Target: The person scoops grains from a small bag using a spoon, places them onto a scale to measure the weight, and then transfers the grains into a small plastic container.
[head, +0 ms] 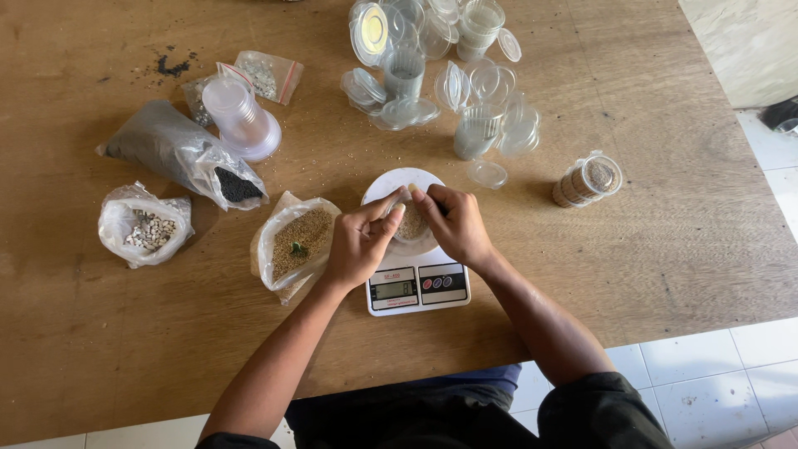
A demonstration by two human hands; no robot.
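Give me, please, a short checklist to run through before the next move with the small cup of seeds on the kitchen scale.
1. Small cup sits on the scale platform: ok.
2. Left hand and right hand both touch the cup, so the weight may be off: not ok.
3. Display lit: ok; value cannot tell.
4. Open bag of brown seeds beside the scale: ok.
5. Spare lids near: ok.

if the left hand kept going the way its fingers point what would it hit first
The left hand points up and right, fingertips already on the small clear plastic cup of tan seeds on the white kitchen scale. Past it, probably the right hand; depth is unclear.
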